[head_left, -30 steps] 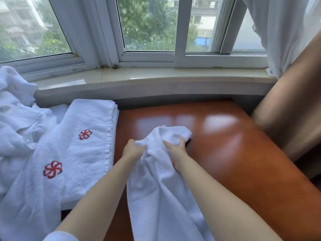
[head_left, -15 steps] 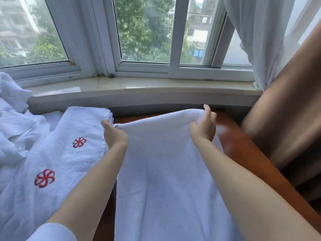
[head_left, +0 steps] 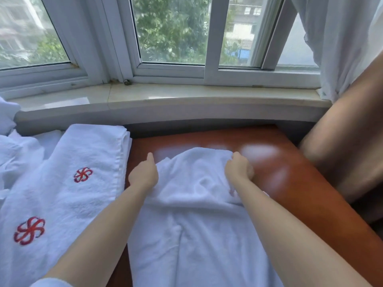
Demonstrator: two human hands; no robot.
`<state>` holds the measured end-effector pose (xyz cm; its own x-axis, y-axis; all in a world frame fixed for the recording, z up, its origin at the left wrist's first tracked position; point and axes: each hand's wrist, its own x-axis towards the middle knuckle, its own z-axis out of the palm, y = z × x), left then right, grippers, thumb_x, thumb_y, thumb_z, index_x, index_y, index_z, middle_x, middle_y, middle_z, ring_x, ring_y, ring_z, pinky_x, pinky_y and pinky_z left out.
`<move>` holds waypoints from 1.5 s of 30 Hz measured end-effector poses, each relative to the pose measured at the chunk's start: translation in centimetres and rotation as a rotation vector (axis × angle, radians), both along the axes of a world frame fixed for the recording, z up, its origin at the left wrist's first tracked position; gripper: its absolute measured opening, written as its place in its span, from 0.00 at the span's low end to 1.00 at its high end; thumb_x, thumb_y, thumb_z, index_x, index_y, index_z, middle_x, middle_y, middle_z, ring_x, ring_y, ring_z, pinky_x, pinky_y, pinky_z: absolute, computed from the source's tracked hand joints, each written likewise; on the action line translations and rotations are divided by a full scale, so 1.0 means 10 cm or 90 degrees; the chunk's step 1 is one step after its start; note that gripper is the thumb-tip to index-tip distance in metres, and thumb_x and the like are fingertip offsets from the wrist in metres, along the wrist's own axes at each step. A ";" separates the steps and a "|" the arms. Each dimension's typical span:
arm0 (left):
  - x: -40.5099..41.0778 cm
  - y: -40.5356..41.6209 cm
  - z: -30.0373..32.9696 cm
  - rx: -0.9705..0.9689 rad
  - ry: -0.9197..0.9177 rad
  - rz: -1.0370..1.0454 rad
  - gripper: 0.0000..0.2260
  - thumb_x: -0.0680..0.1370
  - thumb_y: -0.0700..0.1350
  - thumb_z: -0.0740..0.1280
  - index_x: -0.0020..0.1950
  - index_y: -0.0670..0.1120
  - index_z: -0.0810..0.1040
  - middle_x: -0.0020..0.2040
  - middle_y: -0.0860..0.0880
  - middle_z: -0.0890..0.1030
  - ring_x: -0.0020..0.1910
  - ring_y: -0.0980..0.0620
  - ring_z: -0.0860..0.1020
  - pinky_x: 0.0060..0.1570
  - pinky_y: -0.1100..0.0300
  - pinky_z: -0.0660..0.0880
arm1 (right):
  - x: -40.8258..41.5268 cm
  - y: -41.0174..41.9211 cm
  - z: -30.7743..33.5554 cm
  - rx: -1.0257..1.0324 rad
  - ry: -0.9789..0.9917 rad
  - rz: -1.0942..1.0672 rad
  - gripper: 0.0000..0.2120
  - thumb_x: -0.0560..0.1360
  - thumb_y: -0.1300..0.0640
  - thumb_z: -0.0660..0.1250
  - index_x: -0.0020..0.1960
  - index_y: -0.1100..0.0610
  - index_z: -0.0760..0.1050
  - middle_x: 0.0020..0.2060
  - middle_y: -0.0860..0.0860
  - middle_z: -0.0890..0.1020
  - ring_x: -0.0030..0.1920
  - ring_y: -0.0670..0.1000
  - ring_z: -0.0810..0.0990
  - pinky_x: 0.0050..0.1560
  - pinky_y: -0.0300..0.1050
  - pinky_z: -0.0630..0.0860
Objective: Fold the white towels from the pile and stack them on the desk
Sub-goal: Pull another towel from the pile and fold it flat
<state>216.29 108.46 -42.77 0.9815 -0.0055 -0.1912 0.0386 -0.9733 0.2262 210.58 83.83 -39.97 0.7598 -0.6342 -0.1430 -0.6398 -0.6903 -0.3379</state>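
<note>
Towel in work: a plain white towel [head_left: 196,224] lies spread on the table, running from the near edge of the view up to a rumpled far edge at mid-table, with a bunched fold across it just near of the hands.
Left hand [head_left: 143,176]: rests at the towel's far left corner, forefinger pointing straight away, the other fingers curled under; the towel edge sits right against its right side, but whether the curled fingers pinch the cloth I cannot tell.
Right hand [head_left: 238,170]: fingers curled down onto the towel's far right corner, gripping the cloth there; the towel spreads left and near from it.
Forearms: both reach in from the near edge, lying over the towel's two long sides.
Table [head_left: 290,183]: glossy red-brown wood, bare to the right of the towel and in a strip beyond it.
Folded towels [head_left: 68,195]: white, with red pinwheel emblems, lying on the left, just beside the left hand.
Pile [head_left: 16,154]: loose white towels at far left.
Window sill [head_left: 165,96]: pale stone, along the far side.
Curtain [head_left: 339,42]: sheer white, far right.
</note>
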 end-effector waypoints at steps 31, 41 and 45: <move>0.44 -0.34 0.96 -0.911 -0.025 0.301 0.16 0.72 0.27 0.62 0.33 0.45 0.64 0.34 0.47 0.66 0.33 0.51 0.69 0.26 0.62 0.78 | 0.34 0.04 0.64 0.017 -0.452 0.061 0.11 0.70 0.68 0.61 0.52 0.64 0.71 0.66 0.54 0.68 0.52 0.60 0.75 0.42 0.45 0.67; -0.63 0.16 0.51 -0.527 0.047 0.323 0.19 0.77 0.32 0.55 0.65 0.45 0.72 0.63 0.43 0.72 0.56 0.37 0.75 0.39 0.49 0.81 | -0.83 0.19 0.31 -0.093 -0.240 0.016 0.10 0.74 0.64 0.60 0.52 0.61 0.77 0.64 0.55 0.72 0.59 0.59 0.71 0.51 0.48 0.69; -1.10 0.30 0.69 -0.488 -0.143 0.316 0.14 0.75 0.39 0.57 0.50 0.39 0.82 0.52 0.39 0.81 0.52 0.40 0.77 0.48 0.58 0.71 | -1.26 0.24 0.49 -0.125 -0.359 0.015 0.09 0.71 0.63 0.65 0.50 0.64 0.79 0.60 0.58 0.76 0.55 0.60 0.73 0.47 0.50 0.67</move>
